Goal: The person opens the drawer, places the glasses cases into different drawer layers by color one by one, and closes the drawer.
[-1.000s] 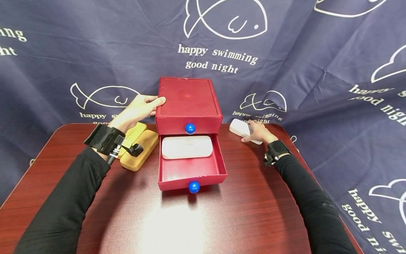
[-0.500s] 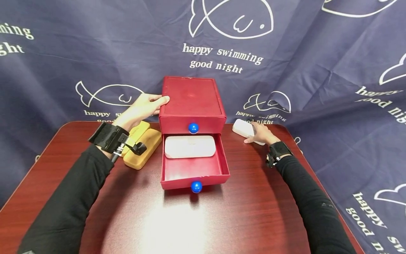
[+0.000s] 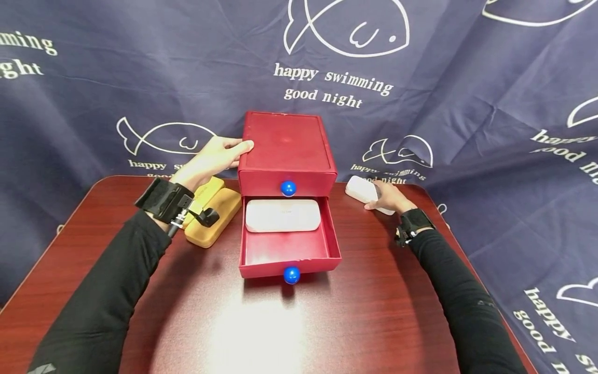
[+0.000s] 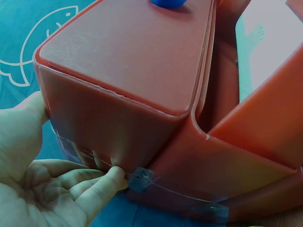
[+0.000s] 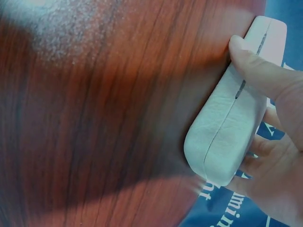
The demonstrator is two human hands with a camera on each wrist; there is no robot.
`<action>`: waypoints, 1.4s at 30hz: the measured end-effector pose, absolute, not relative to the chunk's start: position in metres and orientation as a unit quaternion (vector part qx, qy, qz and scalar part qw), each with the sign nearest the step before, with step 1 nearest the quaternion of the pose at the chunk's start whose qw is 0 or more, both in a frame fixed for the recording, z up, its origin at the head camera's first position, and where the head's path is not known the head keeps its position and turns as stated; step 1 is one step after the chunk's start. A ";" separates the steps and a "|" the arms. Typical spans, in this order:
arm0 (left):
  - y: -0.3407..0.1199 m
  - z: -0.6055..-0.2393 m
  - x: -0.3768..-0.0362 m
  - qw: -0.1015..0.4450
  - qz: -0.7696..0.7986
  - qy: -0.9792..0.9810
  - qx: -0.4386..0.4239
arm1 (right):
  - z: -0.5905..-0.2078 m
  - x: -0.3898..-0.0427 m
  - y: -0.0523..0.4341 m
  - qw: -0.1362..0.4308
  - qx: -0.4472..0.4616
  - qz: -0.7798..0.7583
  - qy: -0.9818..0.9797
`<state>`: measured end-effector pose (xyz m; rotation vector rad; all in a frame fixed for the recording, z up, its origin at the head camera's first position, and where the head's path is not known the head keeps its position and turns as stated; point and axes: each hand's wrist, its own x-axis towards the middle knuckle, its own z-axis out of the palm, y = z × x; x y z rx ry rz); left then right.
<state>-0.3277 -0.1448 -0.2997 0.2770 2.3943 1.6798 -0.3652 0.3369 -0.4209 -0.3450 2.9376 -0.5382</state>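
Left hand (image 3: 212, 158) braces red drawer box (image 3: 286, 148); right hand (image 3: 389, 196) grips white case (image 3: 361, 190).
Left fingers spread flat, fingertips hidden; right hand covers the case's far end.

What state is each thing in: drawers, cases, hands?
Top drawer: closed.
Bottom drawer: pulled open, white case lying inside.
Second white case: closed, on the table, gripped by right hand.
Yellow case: closed, on the table.
Left hand: holding the box's left side.

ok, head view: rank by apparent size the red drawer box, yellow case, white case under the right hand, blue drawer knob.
1. Red drawer box
2. Yellow case, partly hidden by the left wrist
3. White case, partly covered by the right hand
4. Blue drawer knob
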 end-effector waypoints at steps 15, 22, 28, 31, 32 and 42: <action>-0.144 -0.296 -0.325 0.099 0.570 0.810 0.098 | -0.416 -0.362 0.337 0.071 -0.124 -0.169 0.975; -0.145 -0.297 -0.325 0.096 0.570 0.810 0.100 | -0.412 -0.360 0.334 0.093 -0.108 -0.142 0.980; -0.144 -0.299 -0.325 0.098 0.573 0.808 0.097 | -0.410 -0.357 0.329 0.119 -0.086 -0.115 0.982; -0.143 -0.299 -0.324 0.101 0.578 0.804 0.094 | -0.409 -0.357 0.326 0.125 -0.071 -0.100 0.985; -0.143 -0.299 -0.324 0.101 0.578 0.804 0.093 | -0.409 -0.357 0.325 0.125 -0.066 -0.094 0.985; -0.142 -0.300 -0.324 0.101 0.581 0.802 0.092 | -0.406 -0.352 0.316 0.118 -0.065 -0.051 0.990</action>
